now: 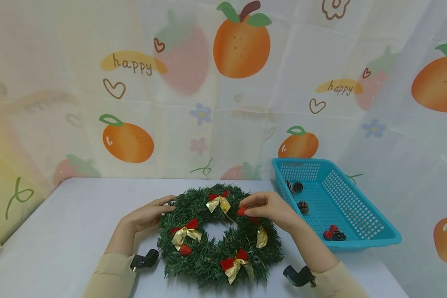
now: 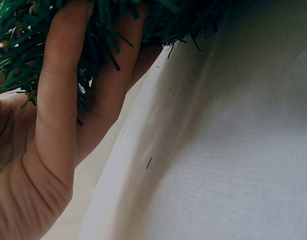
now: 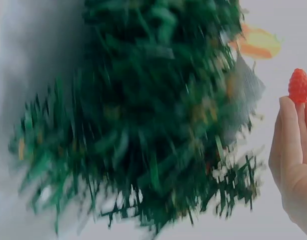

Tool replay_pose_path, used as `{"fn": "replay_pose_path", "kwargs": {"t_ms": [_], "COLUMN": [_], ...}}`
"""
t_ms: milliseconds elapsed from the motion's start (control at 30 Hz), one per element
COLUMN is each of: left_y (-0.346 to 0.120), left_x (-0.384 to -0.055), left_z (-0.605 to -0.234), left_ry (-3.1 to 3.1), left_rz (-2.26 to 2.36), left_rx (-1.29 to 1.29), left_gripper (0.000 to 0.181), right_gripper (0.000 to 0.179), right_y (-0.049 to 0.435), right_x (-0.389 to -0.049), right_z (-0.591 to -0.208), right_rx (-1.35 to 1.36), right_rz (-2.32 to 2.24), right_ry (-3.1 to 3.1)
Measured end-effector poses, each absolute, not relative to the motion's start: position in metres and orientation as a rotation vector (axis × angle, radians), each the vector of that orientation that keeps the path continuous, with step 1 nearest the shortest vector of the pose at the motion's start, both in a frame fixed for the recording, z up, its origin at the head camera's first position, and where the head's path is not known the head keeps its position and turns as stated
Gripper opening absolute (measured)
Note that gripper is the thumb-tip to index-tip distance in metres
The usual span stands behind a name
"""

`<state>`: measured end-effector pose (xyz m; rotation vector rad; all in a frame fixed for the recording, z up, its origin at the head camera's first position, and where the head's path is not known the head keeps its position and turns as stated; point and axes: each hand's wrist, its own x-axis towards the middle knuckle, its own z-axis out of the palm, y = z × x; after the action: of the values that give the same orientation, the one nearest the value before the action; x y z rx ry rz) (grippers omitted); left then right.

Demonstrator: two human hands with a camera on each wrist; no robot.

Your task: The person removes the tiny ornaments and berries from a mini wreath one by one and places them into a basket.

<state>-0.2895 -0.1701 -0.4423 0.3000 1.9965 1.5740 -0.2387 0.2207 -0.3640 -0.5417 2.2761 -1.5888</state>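
A green wreath (image 1: 205, 269) lies on the white table, with several red and gold bows (image 1: 219, 203) around its ring. My left hand (image 1: 149, 214) holds its upper left edge; in the left wrist view the fingers (image 2: 58, 90) reach into the needles. Over the wreath's upper right part, my right hand (image 1: 270, 208) pinches a red raspberry (image 1: 242, 211) between thumb and fingertips. In the right wrist view the raspberry (image 3: 299, 86) sticks up from the fingers, beside blurred greenery. Another red berry (image 1: 185, 250) sits on the wreath's left side, below a bow.
A blue plastic basket (image 1: 361, 243) stands to the right of the wreath. Inside it are several pine cones (image 1: 303, 207) and red berries (image 1: 327, 235). A curtain with printed fruit (image 1: 242, 45) hangs behind the table (image 1: 93, 207).
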Motion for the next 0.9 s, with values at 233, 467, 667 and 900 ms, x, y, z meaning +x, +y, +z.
{"fn": "replay_pose_path", "kwargs": {"t_ms": [233, 467, 667, 900], "left_y": [-0.170, -0.171, -0.170, -0.170], "left_x": [-0.289, -0.289, -0.289, -0.289], "left_z": [-0.441, -0.441, -0.442, -0.442], "left_ry": [2.003, 1.992, 2.000, 1.999], "left_rz": [1.575, 1.585, 1.578, 1.577], "left_rx": [0.300, 0.301, 0.304, 0.305], "left_gripper": [0.074, 0.073, 0.073, 0.073], "right_gripper": [0.042, 0.043, 0.043, 0.047], "right_y": [0.244, 0.264, 0.278, 0.297], "right_x": [-0.241, -0.243, -0.242, -0.239], "right_z": [-0.357, -0.358, -0.359, -0.352], "right_rx": [-0.472, -0.434, -0.398, -0.294], "right_rz": [-1.633, -1.688, -1.683, -1.659], "right_ry": [2.330, 2.335, 2.353, 2.440]}}
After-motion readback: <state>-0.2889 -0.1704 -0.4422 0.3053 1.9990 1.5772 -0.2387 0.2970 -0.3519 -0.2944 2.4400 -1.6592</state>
